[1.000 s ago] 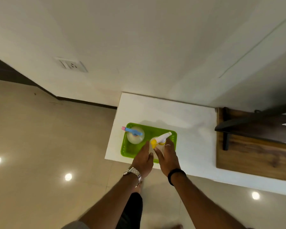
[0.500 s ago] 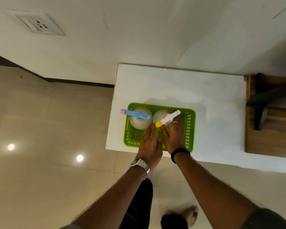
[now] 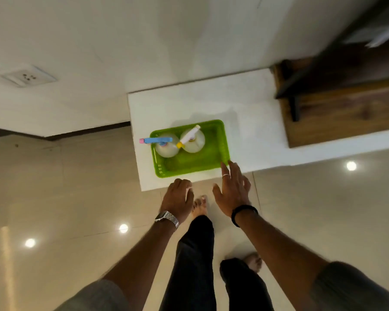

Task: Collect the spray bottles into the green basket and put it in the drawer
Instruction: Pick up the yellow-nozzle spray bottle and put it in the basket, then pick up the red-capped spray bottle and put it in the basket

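Observation:
A green basket (image 3: 211, 163) sits near the front left corner of the white counter (image 3: 245, 122). Two clear spray bottles stand upright in its far half: one with a blue and pink trigger (image 3: 166, 149) on the left, one with a white and yellow trigger (image 3: 194, 142) beside it. My left hand (image 3: 177, 199) hovers just off the counter's front edge, fingers curled loosely, holding nothing. My right hand (image 3: 233, 189) is spread open, its fingertips at the basket's near right corner.
A dark wooden shelf unit (image 3: 341, 104) rests on the counter at the right. The wall behind carries a socket plate (image 3: 27, 76). Below the counter is glossy tiled floor (image 3: 65, 187), with my legs and bare feet (image 3: 200, 206) close to the counter edge.
Both hands have drawn back out of the basket toward me. The yellow-trigger bottle, held a second ago, now stands free in the basket. The view has tilted and shifted.

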`<state>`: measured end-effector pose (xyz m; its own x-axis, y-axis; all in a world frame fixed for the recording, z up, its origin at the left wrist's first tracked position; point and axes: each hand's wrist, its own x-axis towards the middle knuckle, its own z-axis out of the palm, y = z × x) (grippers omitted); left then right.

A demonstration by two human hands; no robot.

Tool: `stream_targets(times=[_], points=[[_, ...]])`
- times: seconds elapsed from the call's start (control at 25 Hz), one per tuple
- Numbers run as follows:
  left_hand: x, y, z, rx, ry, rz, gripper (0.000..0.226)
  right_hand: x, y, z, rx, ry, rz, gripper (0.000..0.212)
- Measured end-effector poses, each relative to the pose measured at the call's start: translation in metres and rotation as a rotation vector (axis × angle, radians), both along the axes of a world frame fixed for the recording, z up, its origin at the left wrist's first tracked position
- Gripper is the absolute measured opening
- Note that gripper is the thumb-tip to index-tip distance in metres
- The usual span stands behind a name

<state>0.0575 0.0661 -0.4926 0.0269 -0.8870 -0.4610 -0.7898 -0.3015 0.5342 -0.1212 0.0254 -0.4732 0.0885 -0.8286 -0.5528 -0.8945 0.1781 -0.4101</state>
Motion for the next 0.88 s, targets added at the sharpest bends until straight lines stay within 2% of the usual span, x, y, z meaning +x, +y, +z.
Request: stream_targets(times=[0.12, 0.2, 0.36, 0.52, 0.68, 0.88], points=[[-0.011, 0.033, 0.035, 0.343, -0.132, -0.337, 0.04, -0.053, 0.059, 0.05, 0.144, 0.049, -0.005, 0.065], [-0.033, 0.051, 0.059, 0.416, -0.166, -0.48, 0.043, -0.102, 0.106, 0.082, 0.196, 0.085, -0.082, 0.061], [-0.085, 0.065, 0.095, 0.359, -0.253, -0.633, 0.043, -0.195, 0.195, 0.118, 0.187, 0.124, -0.357, 0.058], [-0.178, 0.092, 0.134, 0.296, -0.291, -0.818, 0.042, -0.271, 0.311, 0.138, 0.16, 0.146, -0.657, 0.055], [-0.295, 0.15, 0.158, 0.216, -0.29, -1.097, 0.043, -0.313, 0.445, 0.15, 0.208, 0.142, -0.925, 0.055], [-0.427, 0.253, 0.177, 0.217, -0.235, -1.46, 0.049, -0.344, 0.598, 0.155, 0.358, 0.128, -1.273, 0.059]])
